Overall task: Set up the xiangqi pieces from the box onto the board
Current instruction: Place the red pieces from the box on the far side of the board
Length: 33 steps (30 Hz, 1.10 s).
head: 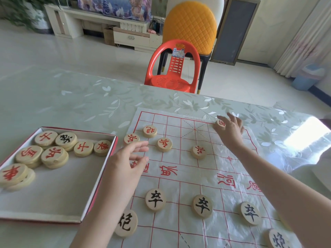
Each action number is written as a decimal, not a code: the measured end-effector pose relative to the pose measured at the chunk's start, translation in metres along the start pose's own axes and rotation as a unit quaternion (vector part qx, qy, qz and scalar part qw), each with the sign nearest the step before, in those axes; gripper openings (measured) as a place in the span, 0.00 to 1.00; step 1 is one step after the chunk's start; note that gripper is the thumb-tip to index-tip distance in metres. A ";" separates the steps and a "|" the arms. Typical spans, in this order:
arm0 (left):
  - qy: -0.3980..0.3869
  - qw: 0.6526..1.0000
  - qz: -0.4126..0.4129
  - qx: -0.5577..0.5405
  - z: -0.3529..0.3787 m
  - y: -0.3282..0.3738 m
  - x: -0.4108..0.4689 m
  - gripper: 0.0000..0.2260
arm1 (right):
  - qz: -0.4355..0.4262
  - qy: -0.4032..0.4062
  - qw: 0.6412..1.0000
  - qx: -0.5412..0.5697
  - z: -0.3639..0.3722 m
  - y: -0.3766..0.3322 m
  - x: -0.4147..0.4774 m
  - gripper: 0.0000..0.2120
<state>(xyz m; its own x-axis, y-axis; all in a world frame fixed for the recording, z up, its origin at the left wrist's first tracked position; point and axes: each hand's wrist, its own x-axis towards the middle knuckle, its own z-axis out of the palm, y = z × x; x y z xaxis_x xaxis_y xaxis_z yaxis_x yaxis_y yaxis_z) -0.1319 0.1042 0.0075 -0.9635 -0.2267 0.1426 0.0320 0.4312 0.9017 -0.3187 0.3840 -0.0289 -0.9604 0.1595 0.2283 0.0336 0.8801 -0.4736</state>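
Note:
A white plastic-sheet xiangqi board (211, 165) with red lines lies on the table. Red-lettered wooden discs stand on its far half, among them a soldier (164, 144) and a cannon (150, 131). Black-lettered discs such as a soldier (155, 199) stand on the near half. The open box (59, 190) at left holds several pieces (53, 154). My right hand (230, 129) reaches to the board's far edge with fingertips on a red piece (220, 123). My left hand (128, 158) hovers over the board's left edge, fingers loosely apart, holding nothing.
The table (71, 104) has a pale green leaf-patterned cover. A red plastic chair (172, 68) and an orange padded chair (189, 24) stand beyond its far edge. Glare falls on the table's right side.

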 end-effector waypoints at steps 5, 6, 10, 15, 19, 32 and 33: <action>0.078 0.996 -0.016 0.036 -0.045 -0.023 0.012 0.13 | -0.065 -0.047 0.992 0.099 0.002 -0.063 -0.062 0.15; 0.095 0.994 -0.026 0.054 -0.057 -0.030 0.012 0.13 | -0.090 -0.066 0.989 0.098 0.003 -0.074 -0.076 0.15; 0.148 0.979 -0.052 0.130 -0.099 -0.064 0.011 0.14 | -0.136 -0.126 0.978 0.098 0.001 -0.102 -0.121 0.15; 0.122 0.960 -0.013 0.250 -0.111 -0.093 0.020 0.18 | -0.138 -0.142 0.975 0.106 -0.002 -0.111 -0.144 0.13; 0.128 0.933 0.004 0.335 -0.104 -0.098 0.027 0.18 | -0.115 -0.149 0.974 0.124 -0.007 -0.108 -0.151 0.11; 0.073 0.921 -0.035 0.382 -0.087 -0.101 0.040 0.23 | -0.099 -0.166 0.965 0.179 -0.032 -0.096 -0.166 0.09; 0.085 0.922 -0.033 0.377 -0.088 -0.099 0.039 0.23 | -0.098 -0.167 0.965 0.177 -0.032 -0.096 -0.166 0.09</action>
<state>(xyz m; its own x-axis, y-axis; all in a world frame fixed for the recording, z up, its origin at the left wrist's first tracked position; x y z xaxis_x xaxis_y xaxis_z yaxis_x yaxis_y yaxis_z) -0.1496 -0.0244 -0.0407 -0.8989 -0.3803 0.2178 -0.2806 0.8811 0.3806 -0.1534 0.2872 0.0054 -0.9761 -0.2006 0.0841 -0.1982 0.6612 -0.7235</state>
